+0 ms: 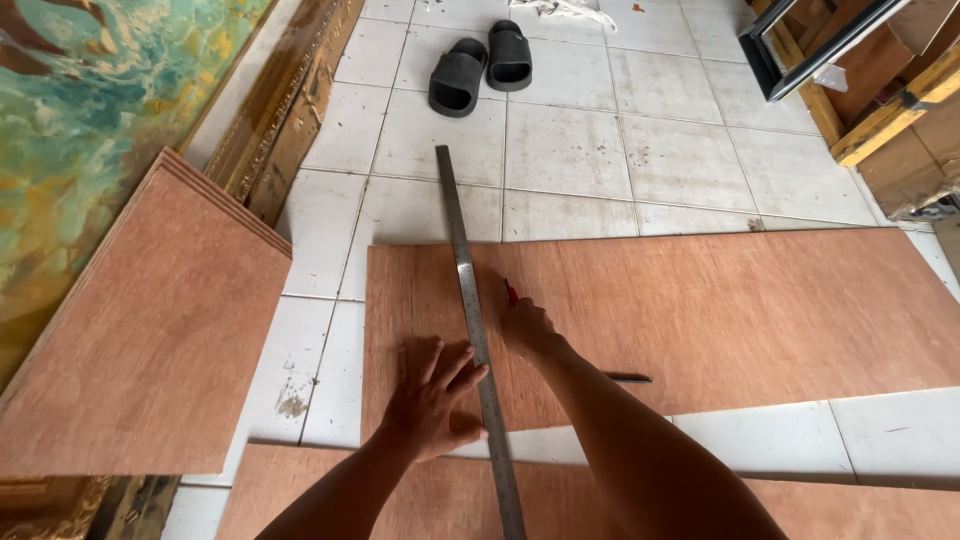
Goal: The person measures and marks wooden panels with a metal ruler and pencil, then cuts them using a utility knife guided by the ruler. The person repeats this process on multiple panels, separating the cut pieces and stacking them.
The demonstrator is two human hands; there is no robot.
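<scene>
Left hand (pixel 430 395) lay flat, fingers spread, pinning the long steel ruler (pixel 474 320) across the reddish plywood sheet (pixel 720 310) on the white tiled floor (pixel 560 150), so the right hand (pixel 527 328), closed round a red-handled cutter (pixel 511 292), could run along its edge.

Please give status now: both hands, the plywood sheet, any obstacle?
Left hand flat, pressing steel ruler onto plywood sheet. Right hand grips red-tipped cutter beside ruler. Dark pencil-like thing lies on sheet, off the line.
</scene>
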